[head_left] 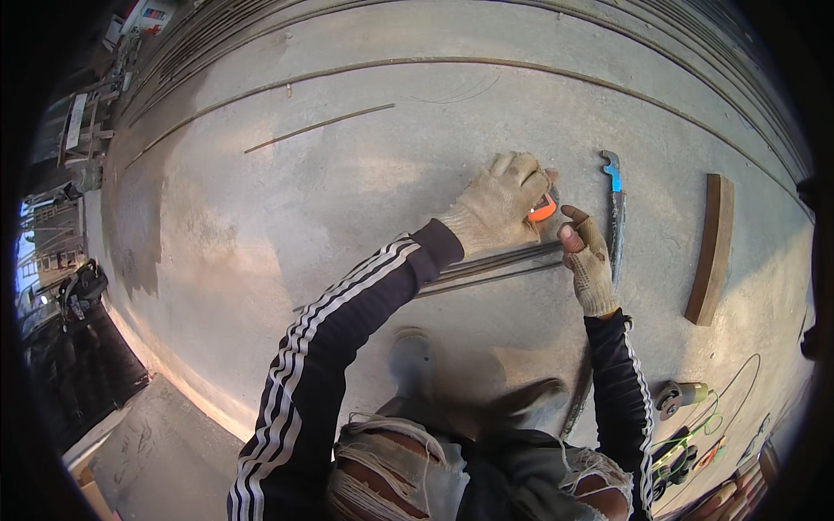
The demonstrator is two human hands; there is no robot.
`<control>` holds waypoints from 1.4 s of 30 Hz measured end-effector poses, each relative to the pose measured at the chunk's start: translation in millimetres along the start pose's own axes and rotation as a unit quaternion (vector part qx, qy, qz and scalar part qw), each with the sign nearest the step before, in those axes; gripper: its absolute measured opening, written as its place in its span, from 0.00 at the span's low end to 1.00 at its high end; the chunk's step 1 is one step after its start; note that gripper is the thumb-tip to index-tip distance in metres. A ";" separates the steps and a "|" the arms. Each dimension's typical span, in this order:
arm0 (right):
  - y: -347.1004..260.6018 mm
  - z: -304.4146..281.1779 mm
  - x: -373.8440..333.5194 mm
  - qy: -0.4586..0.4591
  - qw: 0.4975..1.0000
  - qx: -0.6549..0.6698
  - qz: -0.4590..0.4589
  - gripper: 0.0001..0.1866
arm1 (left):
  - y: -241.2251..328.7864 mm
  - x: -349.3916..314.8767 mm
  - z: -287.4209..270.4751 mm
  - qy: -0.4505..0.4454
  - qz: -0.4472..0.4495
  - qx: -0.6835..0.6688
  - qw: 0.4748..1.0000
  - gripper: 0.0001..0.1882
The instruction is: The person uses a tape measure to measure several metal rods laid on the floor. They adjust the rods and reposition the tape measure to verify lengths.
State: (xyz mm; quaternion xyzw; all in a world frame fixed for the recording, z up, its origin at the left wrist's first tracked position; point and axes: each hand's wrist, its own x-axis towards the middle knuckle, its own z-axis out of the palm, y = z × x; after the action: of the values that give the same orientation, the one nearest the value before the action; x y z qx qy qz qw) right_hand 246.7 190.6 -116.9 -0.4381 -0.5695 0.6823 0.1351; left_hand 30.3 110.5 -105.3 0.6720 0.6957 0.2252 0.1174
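In my gloved left hand (502,198) is an orange tape measure (543,208), with the fingers wrapped over its top. My right hand (589,265), in a glove that leaves fingertips bare, is just right of it. Its thumb and forefinger are bent close together; whatever they pinch is too small to make out. Below the hands lies a bundle of thin metal rods (491,263), its right end by my right hand and its left part hidden behind my left sleeve. A long bar with a hooked, blue-painted head (615,178) lies behind my right hand.
A brown rectangular bar (710,252) lies to the right. Near my right forearm is an angle grinder (679,398) among cables. One short rod (319,128) lies at the upper left. Long rods (434,61) cross the far floor. A dark bag (82,291) stands far left.
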 end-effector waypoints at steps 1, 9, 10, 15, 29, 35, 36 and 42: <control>2.1 -1.5 2.6 -0.060 0.996 0.060 0.027 0.39 | 6.5 -8.6 -4.5 0.025 0.049 -0.028 0.998 0.40; 47.7 39.2 -32.3 -0.180 0.891 0.355 0.219 0.30 | -150.2 -21.8 -44.9 0.037 -0.239 0.161 0.957 0.30; 51.1 40.0 -42.8 -0.162 0.888 0.364 0.231 0.29 | -176.3 -27.8 -52.9 0.061 -0.266 0.208 0.939 0.27; 61.7 32.2 -82.7 -0.159 0.894 0.339 0.246 0.30 | -228.9 -55.8 -72.8 -0.009 -0.285 0.260 0.923 0.14; -57.9 17.2 -83.4 -0.126 0.916 0.379 -0.041 0.31 | -94.4 -16.4 -245.7 0.268 -0.075 -0.370 0.886 0.22; -145.7 13.8 -92.4 0.024 0.972 0.160 -0.173 0.37 | 32.9 -8.0 -205.3 0.165 -0.046 -0.680 0.713 0.26; -154.3 13.9 -95.9 0.070 0.975 0.098 -0.187 0.40 | 52.7 -7.3 -192.6 0.154 -0.054 -0.695 0.700 0.25; -178.5 6.2 -123.6 0.110 0.951 0.019 -0.288 0.43 | 132.3 -7.2 -150.1 0.082 -0.086 -0.739 0.663 0.26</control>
State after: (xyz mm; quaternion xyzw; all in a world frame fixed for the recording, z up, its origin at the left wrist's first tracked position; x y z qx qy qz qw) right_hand 257.5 158.2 97.6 -0.3249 -0.6400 0.5724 0.3965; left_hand 77.6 79.4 86.8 0.2808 0.3626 0.7080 0.5370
